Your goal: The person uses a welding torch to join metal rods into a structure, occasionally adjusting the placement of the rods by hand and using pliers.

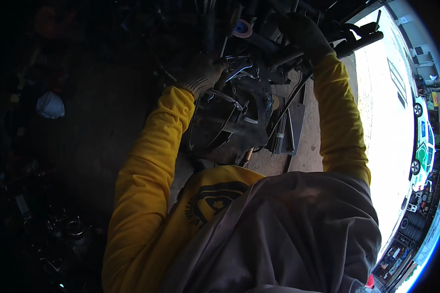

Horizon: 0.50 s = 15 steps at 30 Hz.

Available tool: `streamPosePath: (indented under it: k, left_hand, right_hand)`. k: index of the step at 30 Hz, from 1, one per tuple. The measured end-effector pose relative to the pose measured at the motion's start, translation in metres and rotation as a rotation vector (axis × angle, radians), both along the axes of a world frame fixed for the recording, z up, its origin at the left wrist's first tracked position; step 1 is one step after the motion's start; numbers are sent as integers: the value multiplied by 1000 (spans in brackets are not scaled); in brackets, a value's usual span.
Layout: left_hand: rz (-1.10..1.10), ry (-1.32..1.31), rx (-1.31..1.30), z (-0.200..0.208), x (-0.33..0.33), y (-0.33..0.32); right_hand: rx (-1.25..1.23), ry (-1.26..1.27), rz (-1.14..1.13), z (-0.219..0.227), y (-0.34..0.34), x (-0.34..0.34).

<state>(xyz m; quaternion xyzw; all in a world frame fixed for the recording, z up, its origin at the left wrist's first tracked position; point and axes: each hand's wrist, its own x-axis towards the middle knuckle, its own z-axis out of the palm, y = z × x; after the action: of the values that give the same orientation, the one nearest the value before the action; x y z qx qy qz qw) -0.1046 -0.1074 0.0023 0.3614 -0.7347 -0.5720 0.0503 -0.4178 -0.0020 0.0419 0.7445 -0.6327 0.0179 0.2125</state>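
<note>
My left hand (203, 73), in a grey knit glove, is closed at the edge of a cluttered dark metal worktop (230, 124). A thin metal rod (223, 48) rises by its fingertips; what the fingers grip is not plain. Light metal strips and a bent wire (240, 72) lie just right of that hand. Farther up and to the right, my right hand (305, 36), in a dark glove, reaches among dark bars and pipes. Deep shadow hides its fingers. Between the two hands sits a round pinkish disc with a blue centre (241, 28).
Thick dark pipes (359, 44) jut out at the upper right. A cable (291, 100) runs down past a bundle of thin rods (278, 137) on a flat plate (298, 117). A whitish bundle (50, 105) is on the left. A white and green car (424, 146) stands outside in bright light.
</note>
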Motion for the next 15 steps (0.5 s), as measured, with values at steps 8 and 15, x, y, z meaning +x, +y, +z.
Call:
streamPosePath:
  k: [8, 15]
  left_hand:
    - [-64, -34, 60, -5, 1, -6]
    - [-50, -33, 110, -12, -8, -4]
  right_hand:
    - [-129, -793, -393, 61, -40, 49]
    - [330, 259, -156, 94, -54, -23]
